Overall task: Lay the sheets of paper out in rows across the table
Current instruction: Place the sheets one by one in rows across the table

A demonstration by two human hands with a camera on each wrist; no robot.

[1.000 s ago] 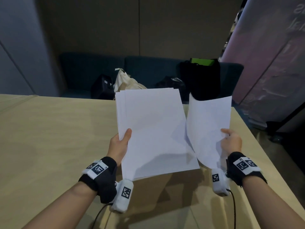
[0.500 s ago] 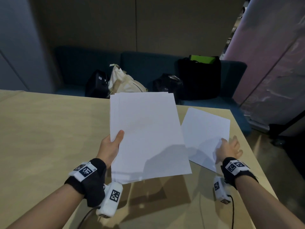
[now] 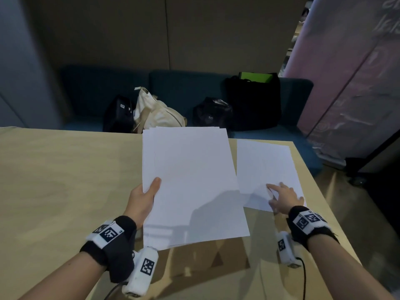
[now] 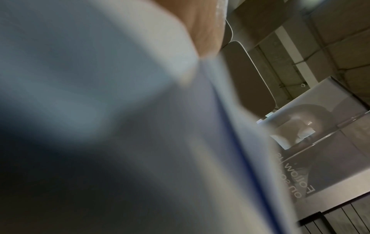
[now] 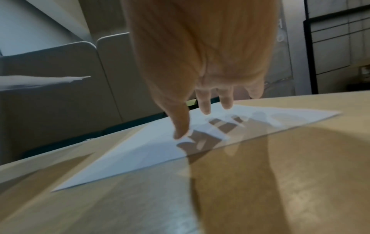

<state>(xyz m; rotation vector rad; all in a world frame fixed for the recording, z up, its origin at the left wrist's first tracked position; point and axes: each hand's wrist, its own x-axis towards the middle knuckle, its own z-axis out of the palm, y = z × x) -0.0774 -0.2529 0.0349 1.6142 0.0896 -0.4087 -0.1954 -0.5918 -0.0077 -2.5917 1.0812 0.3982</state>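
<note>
My left hand point(image 3: 144, 197) grips a stack of white sheets point(image 3: 190, 187) by its left edge, thumb on top, holding it above the wooden table point(image 3: 65, 180). In the left wrist view the stack point(image 4: 140, 126) fills the picture, blurred. One single sheet point(image 3: 266, 169) lies flat near the table's far right corner. My right hand point(image 3: 283, 197) is over that sheet's near edge with straight, spread fingers. In the right wrist view the fingers point(image 5: 206, 104) point down at the single sheet point(image 5: 160, 147), fingertips at or just above the paper.
The table's right edge point(image 3: 320, 191) runs close beside the laid sheet. Beyond the far edge stands a blue sofa point(image 3: 184, 87) with a cream bag point(image 3: 155, 113) and black bags point(image 3: 255, 100). A pink banner point(image 3: 350, 72) stands at the right.
My right hand lowered the single sheet from the air onto the table's far right corner and let go, fingers now spread over it. The left hand's stack stayed held.
</note>
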